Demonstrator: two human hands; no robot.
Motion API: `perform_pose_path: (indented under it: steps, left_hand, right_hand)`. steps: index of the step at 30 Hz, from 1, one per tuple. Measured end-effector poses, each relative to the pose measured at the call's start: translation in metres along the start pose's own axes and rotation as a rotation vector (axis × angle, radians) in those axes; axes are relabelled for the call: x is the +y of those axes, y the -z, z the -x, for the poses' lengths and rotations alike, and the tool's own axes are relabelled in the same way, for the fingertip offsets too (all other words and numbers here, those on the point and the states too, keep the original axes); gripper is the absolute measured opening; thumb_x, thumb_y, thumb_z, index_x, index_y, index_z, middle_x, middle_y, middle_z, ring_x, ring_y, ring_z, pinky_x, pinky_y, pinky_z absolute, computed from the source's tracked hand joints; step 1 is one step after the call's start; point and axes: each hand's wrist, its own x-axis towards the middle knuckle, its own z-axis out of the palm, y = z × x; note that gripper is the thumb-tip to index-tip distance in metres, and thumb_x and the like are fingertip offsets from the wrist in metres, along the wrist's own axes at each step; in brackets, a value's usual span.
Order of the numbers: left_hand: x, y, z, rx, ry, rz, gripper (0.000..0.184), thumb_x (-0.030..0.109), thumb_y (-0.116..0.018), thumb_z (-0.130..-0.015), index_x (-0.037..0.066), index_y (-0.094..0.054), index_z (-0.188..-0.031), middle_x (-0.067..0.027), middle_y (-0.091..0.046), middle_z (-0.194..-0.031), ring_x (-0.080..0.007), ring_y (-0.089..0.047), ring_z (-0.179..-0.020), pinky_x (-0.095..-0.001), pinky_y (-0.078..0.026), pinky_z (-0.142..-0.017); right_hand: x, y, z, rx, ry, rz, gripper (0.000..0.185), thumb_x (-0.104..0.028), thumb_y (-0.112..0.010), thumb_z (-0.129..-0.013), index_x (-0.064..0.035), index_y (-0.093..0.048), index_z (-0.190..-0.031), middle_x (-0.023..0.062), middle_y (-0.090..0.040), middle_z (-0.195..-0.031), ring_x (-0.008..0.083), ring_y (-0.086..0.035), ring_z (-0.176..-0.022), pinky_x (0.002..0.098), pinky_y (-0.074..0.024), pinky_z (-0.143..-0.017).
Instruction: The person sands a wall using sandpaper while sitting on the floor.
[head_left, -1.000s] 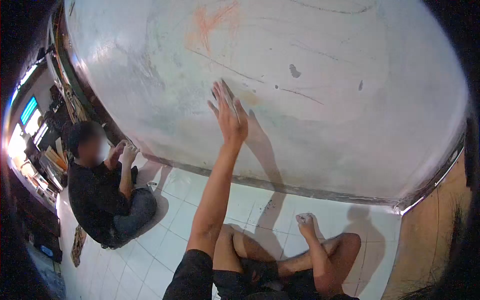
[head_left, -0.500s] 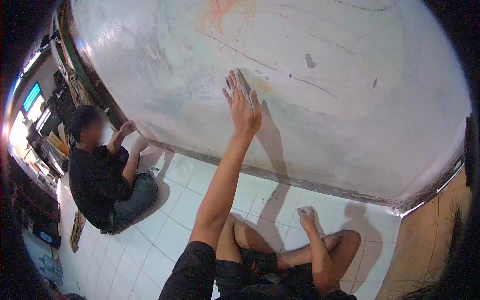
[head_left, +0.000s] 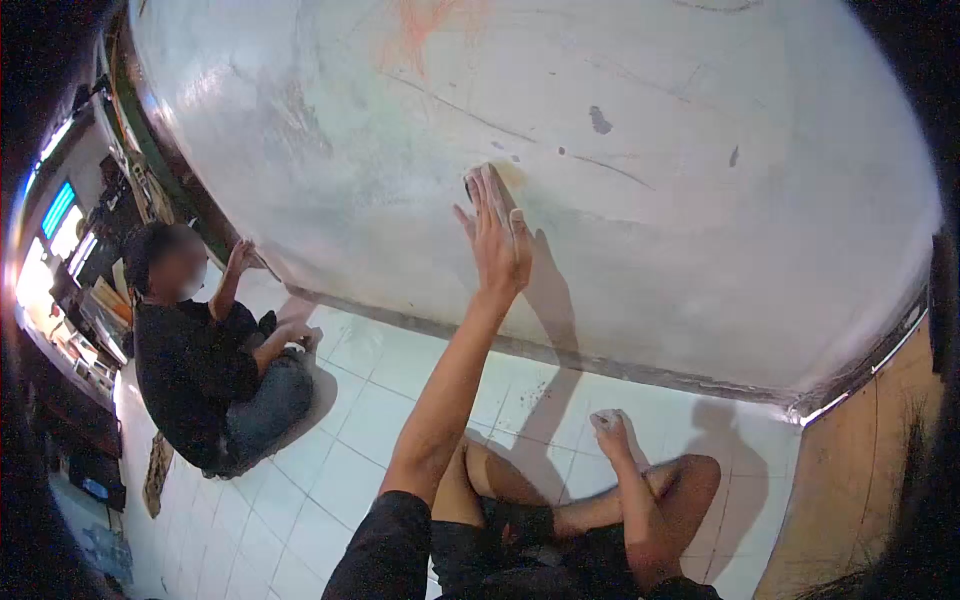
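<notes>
Against pale surface (head_left: pixel 700 260), left hand (head_left: pixel 497 240), lower than before

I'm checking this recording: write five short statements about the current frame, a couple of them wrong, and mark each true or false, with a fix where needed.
1. The person's left hand is raised to the large pale surface, with a flat piece under its fingers. True.
2. The person's right hand is also pressed to that surface. False: the right hand is curled and apart from it, low near the bent legs.
3. In the picture, the orange scribble is higher than both of the person's hands. True.
4. The other person is standing. False: the other person sits on the tiled floor.
5. A brown board shows at the right. True.
</notes>
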Motion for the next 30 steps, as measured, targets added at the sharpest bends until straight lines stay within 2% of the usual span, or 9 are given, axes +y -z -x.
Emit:
perform_pose_path:
  steps: [5, 8, 11, 12, 14, 18, 24, 29, 30]
  left_hand:
    - [-0.016, 0.024, -0.083, 0.167, -0.152, -0.124, 0.060, 0.036, -0.023, -0.102, -0.001, -0.014, -0.148, -0.0220, -0.017, -0.153, -0.0362, -0.009, -0.143, -0.0555, 0.003, -0.112]
    - [-0.012, 0.060, -0.154, 0.225, -0.097, -0.106, 0.059, 0.033, -0.025, -0.101, -0.001, -0.013, -0.148, -0.0222, -0.016, -0.153, -0.0374, -0.010, -0.142, -0.0541, 0.000, -0.113]
    - [-0.015, 0.059, -0.149, 0.231, -0.076, -0.058, 0.059, 0.033, -0.025, -0.101, -0.001, -0.012, -0.148, -0.0215, -0.014, -0.153, -0.0371, -0.010, -0.143, -0.0541, 0.000, -0.113]
    - [-0.030, 0.045, -0.134, 0.259, -0.156, -0.209, 0.060, 0.035, -0.025, -0.101, -0.001, -0.012, -0.148, -0.0218, -0.014, -0.153, -0.0369, -0.009, -0.143, -0.0546, -0.001, -0.113]
    - [-0.030, 0.027, -0.082, 0.143, -0.042, -0.114, 0.064, 0.038, -0.025, -0.100, 0.000, -0.007, -0.148, -0.0174, -0.004, -0.156, -0.0364, -0.001, -0.144, -0.0562, 0.003, -0.112]
    - [-0.021, 0.016, -0.012, 0.046, 0.009, -0.044, 0.063, 0.037, -0.027, -0.100, 0.002, -0.009, -0.149, -0.0188, -0.008, -0.155, -0.0376, -0.004, -0.143, -0.0563, 0.001, -0.112]
    - [-0.038, 0.049, -0.115, 0.177, -0.093, -0.151, 0.062, 0.037, -0.027, -0.101, 0.002, -0.008, -0.149, -0.0173, -0.007, -0.156, -0.0349, -0.005, -0.144, -0.0585, 0.002, -0.111]
    - [-0.035, 0.085, -0.171, 0.178, 0.008, -0.057, 0.061, 0.037, -0.023, -0.101, 0.003, -0.007, -0.149, -0.0174, -0.007, -0.156, -0.0333, -0.004, -0.144, -0.0581, 0.002, -0.111]
    - [-0.034, 0.083, -0.162, 0.154, 0.020, -0.062, 0.065, 0.045, -0.018, -0.101, 0.006, -0.002, -0.150, -0.0156, -0.004, -0.156, -0.0349, 0.001, -0.144, -0.0570, 0.005, -0.111]
  right_hand:
    - [0.002, 0.004, -0.005, -0.075, -0.249, -0.047, 0.029, -0.024, -0.065, -0.085, 0.0024, -0.060, -0.096, 0.0124, -0.065, -0.086, 0.0208, -0.061, -0.080, 0.0348, -0.0495, -0.069]
    - [-0.024, 0.011, 0.001, 0.011, -0.147, -0.065, 0.030, -0.024, -0.066, -0.084, 0.0030, -0.061, -0.097, 0.0137, -0.065, -0.086, 0.0237, -0.063, -0.082, 0.0371, -0.0498, -0.072]
    - [-0.030, 0.012, -0.003, 0.014, -0.117, 0.101, 0.032, -0.024, -0.065, -0.084, 0.0036, -0.061, -0.098, 0.0161, -0.065, -0.090, 0.0269, -0.063, -0.085, 0.0383, -0.0495, -0.075]
    - [-0.037, 0.014, -0.002, -0.002, -0.105, 0.065, 0.032, -0.024, -0.066, -0.084, 0.0037, -0.061, -0.098, 0.0164, -0.065, -0.091, 0.0276, -0.063, -0.085, 0.0384, -0.0494, -0.075]
    - [-0.056, 0.023, 0.000, -0.031, -0.082, -0.004, 0.032, -0.024, -0.066, -0.084, 0.0041, -0.060, -0.098, 0.0171, -0.065, -0.094, 0.0290, -0.063, -0.085, 0.0385, -0.0492, -0.076]
    - [-0.047, 0.020, 0.008, -0.035, -0.116, -0.008, 0.032, -0.023, -0.066, -0.084, 0.0043, -0.059, -0.101, 0.0160, -0.064, -0.093, 0.0259, -0.063, -0.082, 0.0354, -0.0495, -0.072]
    - [-0.030, 0.015, 0.007, 0.012, -0.115, -0.097, 0.031, -0.021, -0.066, -0.085, 0.0034, -0.057, -0.103, 0.0128, -0.063, -0.090, 0.0208, -0.061, -0.078, 0.0329, -0.0497, -0.067]
    - [-0.017, 0.018, 0.000, 0.038, -0.155, 0.035, 0.030, -0.021, -0.066, -0.084, 0.0025, -0.058, -0.101, 0.0112, -0.063, -0.088, 0.0194, -0.060, -0.076, 0.0329, -0.0504, -0.066]
    - [-0.019, 0.015, 0.000, 0.032, -0.161, -0.013, 0.030, -0.021, -0.066, -0.084, 0.0024, -0.058, -0.101, 0.0110, -0.063, -0.087, 0.0194, -0.060, -0.076, 0.0327, -0.0503, -0.065]
